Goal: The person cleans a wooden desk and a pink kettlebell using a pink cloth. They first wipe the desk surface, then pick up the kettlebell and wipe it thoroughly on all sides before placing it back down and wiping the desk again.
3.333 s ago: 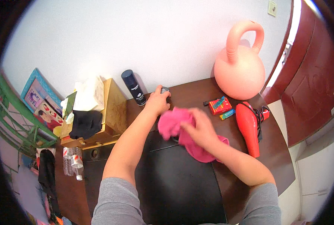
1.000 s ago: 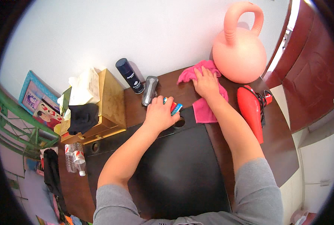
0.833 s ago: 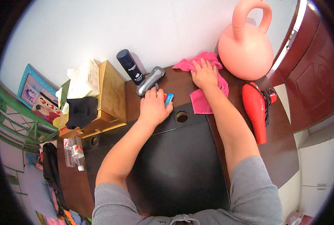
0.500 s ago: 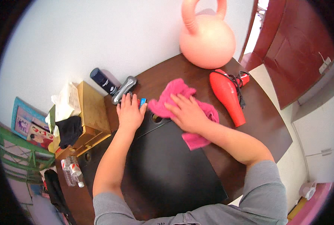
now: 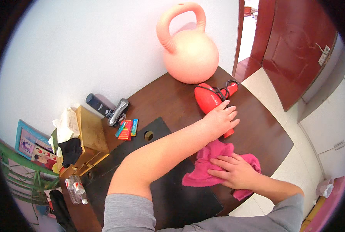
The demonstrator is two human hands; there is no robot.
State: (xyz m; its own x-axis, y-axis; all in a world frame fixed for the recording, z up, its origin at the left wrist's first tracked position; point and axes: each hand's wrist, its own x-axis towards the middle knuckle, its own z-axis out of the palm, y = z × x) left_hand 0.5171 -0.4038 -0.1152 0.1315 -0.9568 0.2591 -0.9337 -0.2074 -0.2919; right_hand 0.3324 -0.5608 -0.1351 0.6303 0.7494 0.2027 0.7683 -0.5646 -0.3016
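A red hair dryer (image 5: 205,101) with a black cord lies on the dark wooden table. Across its barrel reaches my left hand (image 5: 220,119), fingers curved over it and hiding part of it. Closer to me, a pink cloth (image 5: 205,166) is bunched over the edge of a black desk mat (image 5: 157,185) and the wood beside it. My right hand (image 5: 234,170) presses on this cloth and holds it, with fingers slightly parted; one cloth corner hangs toward the table's near right edge.
A big pink kettlebell-shaped ball (image 5: 192,56) stands by the wall. At left are red and blue packets (image 5: 128,129), a silver gadget (image 5: 118,112), a dark cylinder (image 5: 99,104), a golden box (image 5: 91,129) and plastic bottles (image 5: 76,189). The table (image 5: 265,135) ends at right above pale floor tiles.
My left hand has left the packets and crossed right onto the hair dryer. My right hand has drawn the cloth nearer and to the right. The view has shifted.
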